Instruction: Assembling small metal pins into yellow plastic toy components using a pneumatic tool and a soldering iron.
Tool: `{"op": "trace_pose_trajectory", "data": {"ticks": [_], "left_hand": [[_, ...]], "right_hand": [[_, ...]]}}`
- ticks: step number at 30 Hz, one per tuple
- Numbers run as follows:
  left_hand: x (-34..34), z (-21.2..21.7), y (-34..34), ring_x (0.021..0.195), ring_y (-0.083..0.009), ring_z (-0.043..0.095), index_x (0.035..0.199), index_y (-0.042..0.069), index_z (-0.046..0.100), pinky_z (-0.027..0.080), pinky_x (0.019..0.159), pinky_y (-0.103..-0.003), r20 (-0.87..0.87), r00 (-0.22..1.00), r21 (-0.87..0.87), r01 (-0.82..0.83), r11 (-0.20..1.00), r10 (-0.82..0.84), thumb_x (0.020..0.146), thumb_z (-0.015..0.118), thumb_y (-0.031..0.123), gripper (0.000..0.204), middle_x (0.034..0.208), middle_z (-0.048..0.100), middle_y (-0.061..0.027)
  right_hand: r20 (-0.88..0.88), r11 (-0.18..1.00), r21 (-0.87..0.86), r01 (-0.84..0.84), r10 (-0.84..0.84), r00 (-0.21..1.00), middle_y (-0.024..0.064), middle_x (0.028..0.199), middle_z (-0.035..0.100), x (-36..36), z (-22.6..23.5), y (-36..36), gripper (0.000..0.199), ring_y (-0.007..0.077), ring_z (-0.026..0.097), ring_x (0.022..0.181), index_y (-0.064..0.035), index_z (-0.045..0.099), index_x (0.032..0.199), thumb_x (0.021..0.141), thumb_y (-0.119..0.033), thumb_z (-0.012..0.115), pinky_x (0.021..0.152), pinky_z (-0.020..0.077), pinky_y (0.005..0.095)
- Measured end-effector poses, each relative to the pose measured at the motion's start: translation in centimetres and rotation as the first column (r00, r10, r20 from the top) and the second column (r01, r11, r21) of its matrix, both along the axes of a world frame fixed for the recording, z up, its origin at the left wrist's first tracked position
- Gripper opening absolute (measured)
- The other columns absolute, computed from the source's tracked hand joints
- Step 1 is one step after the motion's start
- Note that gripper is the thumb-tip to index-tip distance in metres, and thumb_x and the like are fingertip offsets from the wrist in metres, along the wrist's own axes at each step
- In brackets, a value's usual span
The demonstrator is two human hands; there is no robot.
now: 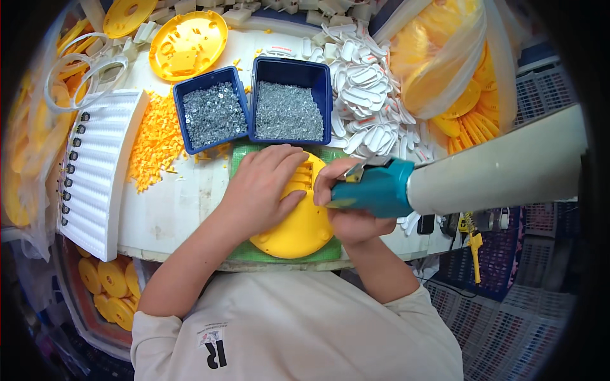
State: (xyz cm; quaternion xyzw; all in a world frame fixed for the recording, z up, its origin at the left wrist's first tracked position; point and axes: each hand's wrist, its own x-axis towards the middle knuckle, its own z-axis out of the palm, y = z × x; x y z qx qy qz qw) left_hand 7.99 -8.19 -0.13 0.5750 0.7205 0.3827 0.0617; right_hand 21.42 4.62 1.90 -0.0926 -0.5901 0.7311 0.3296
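In front of me a round yellow plastic housing [302, 222] lies on a green mat [246, 251], with a rectangular recess near its far side. My left hand [264, 184] lies over the left part of the housing, fingers extended and thumb apart. To the right, my right hand [356, 219] is closed around a teal electric screwdriver [384, 190]. A thick pale cylindrical part [495, 168] extends from the screwdriver toward the right. The tool's tip is hidden by my hand, so I cannot tell whether it touches the housing.
Two blue bins, a left bin [179, 120] and a right bin [327, 95], hold small metal parts. Small yellow pieces [155, 136] lie left, beside a white ribbed tray [95, 178]. White plastic parts [365, 95] are heaped right. A bag [438, 57] contains yellow discs.
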Motion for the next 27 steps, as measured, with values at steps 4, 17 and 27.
{"op": "trace_pose_trajectory", "data": {"ticks": [4, 17, 27], "left_hand": [[0.1, -0.1, -0.2, 0.134, -0.0324, 0.056, 0.138, 0.006, 0.058, 0.043, 0.11, -0.047, -0.005, 1.0, -0.012, -0.007, 1.0, 0.007, 0.085, 0.079, 0.022, 0.059, 0.139, 0.062, -0.0132], [-0.3, -1.5, -7.1, 0.122, -0.0391, 0.061, 0.134, 0.002, 0.061, 0.047, 0.104, -0.049, 0.188, 0.927, -0.021, -0.325, 0.945, 0.323, 0.086, 0.079, 0.021, 0.055, 0.13, 0.066, -0.0195], [1.6, -3.4, -7.2, 0.116, -0.0361, 0.063, 0.134, 0.004, 0.059, 0.047, 0.1, -0.047, 0.248, 0.896, 0.029, -0.389, 0.921, 0.37, 0.085, 0.081, 0.025, 0.058, 0.124, 0.067, -0.0167]], "right_hand": [[-0.035, 0.996, 0.048, -0.07, 0.071, 0.997, 0.0144, 0.076, 0.064, 0.2, -0.3, 0.1, 0.099, 0.0223, 0.062, 0.065, 0.0098, 0.063, 0.111, 0.087, -0.083, 0.035, 0.064, 0.0509, 0.0316], [-0.146, 0.925, -0.112, -0.364, 0.347, 0.927, 0.0146, 0.081, 0.067, -1.0, 3.6, -2.7, 0.092, 0.0254, 0.059, 0.072, 0.0064, 0.06, 0.131, 0.093, -0.074, 0.04, 0.075, 0.0474, 0.0381], [-0.069, 0.877, -0.231, -0.421, 0.417, 0.906, 0.0181, 0.087, 0.068, -1.7, 0.8, -5.6, 0.089, 0.0276, 0.064, 0.082, 0.0079, 0.064, 0.127, 0.09, -0.072, 0.05, 0.081, 0.0502, 0.0383]]}}
